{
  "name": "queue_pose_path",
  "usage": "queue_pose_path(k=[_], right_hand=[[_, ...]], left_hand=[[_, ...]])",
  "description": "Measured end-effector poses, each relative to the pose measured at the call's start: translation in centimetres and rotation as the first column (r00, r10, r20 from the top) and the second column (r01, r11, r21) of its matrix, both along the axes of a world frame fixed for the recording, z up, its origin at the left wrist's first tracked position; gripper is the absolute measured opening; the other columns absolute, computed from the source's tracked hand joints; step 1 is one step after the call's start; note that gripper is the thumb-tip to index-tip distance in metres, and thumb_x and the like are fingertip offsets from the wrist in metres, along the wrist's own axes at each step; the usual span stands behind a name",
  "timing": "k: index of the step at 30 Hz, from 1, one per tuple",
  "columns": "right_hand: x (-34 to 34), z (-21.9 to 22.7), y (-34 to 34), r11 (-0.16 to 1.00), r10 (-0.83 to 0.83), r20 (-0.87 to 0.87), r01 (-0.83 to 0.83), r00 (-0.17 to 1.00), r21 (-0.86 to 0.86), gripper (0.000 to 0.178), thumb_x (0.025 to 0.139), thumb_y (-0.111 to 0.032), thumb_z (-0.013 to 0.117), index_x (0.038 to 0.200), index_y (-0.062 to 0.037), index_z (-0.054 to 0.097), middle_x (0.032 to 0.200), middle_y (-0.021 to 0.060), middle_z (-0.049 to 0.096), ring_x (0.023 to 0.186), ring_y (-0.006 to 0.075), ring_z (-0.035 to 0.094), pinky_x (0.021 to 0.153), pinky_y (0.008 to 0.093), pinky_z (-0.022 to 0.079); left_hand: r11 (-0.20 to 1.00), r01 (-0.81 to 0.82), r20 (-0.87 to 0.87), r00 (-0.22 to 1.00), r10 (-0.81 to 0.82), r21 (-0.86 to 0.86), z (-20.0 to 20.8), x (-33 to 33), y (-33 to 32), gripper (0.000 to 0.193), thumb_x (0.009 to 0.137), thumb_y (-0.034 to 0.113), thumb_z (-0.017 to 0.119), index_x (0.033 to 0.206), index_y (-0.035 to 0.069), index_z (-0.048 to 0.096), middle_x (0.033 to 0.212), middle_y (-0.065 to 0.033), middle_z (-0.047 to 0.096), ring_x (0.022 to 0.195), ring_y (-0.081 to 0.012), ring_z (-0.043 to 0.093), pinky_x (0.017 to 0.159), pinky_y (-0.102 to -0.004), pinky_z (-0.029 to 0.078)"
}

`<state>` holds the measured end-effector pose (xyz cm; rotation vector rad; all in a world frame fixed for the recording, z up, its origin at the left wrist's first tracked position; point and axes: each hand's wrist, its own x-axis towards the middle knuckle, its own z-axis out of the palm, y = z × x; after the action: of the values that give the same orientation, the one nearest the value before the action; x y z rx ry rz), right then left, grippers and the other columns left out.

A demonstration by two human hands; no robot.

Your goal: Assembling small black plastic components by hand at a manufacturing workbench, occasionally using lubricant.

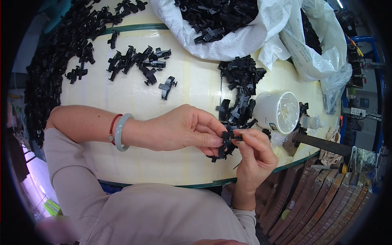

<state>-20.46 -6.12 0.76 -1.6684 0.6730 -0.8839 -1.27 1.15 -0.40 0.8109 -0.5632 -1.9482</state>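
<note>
Both my hands meet over the front of the table, to the right of the middle. A small black plastic part (pixel 227 139) is pinched between thumb and fingers of my left hand (pixel 192 128). My right hand (pixel 255 153) grips the right end of that part with thumb and forefinger; whether a separate small piece is in those fingertips I cannot tell. Just beyond my hands lies a pile of like black plastic parts (pixel 241 108). A single black part (pixel 167 87) lies apart on the table, left of the pile.
A big heap of black parts (pixel 45 90) runs along the left side. At the back stand a white woven sack (pixel 171 24) and a clear plastic bag (pixel 314 67), both holding black parts. A white tub (pixel 267 108) lies at right near a hammer-like tool (pixel 320 143). Brown slabs (pixel 314 200) stand below.
</note>
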Motion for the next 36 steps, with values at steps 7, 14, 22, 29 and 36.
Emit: queue_pose_path(k=[7,14,22,29,36], right_hand=[[0.7,0.2,0.6,0.996,0.015,-0.031,-0.017,0.999,-0.082,0.017,0.077,0.012,0.062,0.092,0.0037,0.064,0.094,0.0161,0.061,0.087,0.0231,0.063,0.075,0.0291,0.054],[0.8,0.3,0.7,0.996,0.012,-0.051,-0.017,0.999,-0.093,0.017,0.077,0.012,0.062,0.092,0.0037,0.064,0.093,0.0151,0.062,0.087,0.0231,0.063,0.076,0.0289,0.053],[0.8,0.3,0.8,0.978,0.041,-0.087,-0.058,0.995,-0.202,0.019,0.072,0.014,0.065,0.088,0.0022,0.066,0.091,0.0131,0.063,0.084,0.0196,0.061,0.074,0.0257,0.050],[1.0,-0.3,-0.3,0.964,0.040,-0.088,-0.062,0.995,-0.259,0.021,0.069,0.010,0.069,0.088,0.0016,0.067,0.091,0.0126,0.064,0.079,0.0216,0.060,0.068,0.0271,0.048],[-3.6,1.3,-1.8,0.934,-0.293,-0.126,0.256,0.948,-0.251,0.029,0.070,0.011,0.069,0.098,0.0037,0.065,0.101,0.0153,0.062,0.080,0.0170,0.060,0.070,0.0247,0.050]], left_hand=[[1.000,-0.001,-0.014,1.000,0.001,0.013,-0.1,0.0,-0.2,0.024,0.090,0.010,0.057,0.111,-0.002,0.057,0.097,-0.0082,0.064,0.086,-0.0128,0.064,0.081,-0.0247,0.053],[1.000,0.002,0.001,1.000,-0.002,0.011,-0.1,0.0,-0.2,0.024,0.091,0.010,0.056,0.111,-0.003,0.057,0.098,-0.0089,0.064,0.086,-0.0133,0.064,0.081,-0.0244,0.053],[0.999,-0.031,0.040,0.999,0.032,-0.041,-0.3,0.0,0.2,0.022,0.089,0.009,0.059,0.107,-0.004,0.059,0.095,-0.0114,0.065,0.083,-0.0133,0.065,0.078,-0.0245,0.054],[0.994,-0.067,0.167,0.983,0.080,-0.082,-0.1,0.1,-0.2,0.020,0.088,0.004,0.058,0.106,-0.005,0.059,0.096,-0.0131,0.066,0.083,-0.0161,0.066,0.075,-0.0269,0.055],[0.990,-0.119,0.651,0.745,0.143,-0.081,1.4,3.4,-0.2,0.019,0.085,-0.001,0.060,0.103,-0.006,0.062,0.093,-0.0094,0.064,0.078,-0.0119,0.064,0.068,-0.0220,0.054]])
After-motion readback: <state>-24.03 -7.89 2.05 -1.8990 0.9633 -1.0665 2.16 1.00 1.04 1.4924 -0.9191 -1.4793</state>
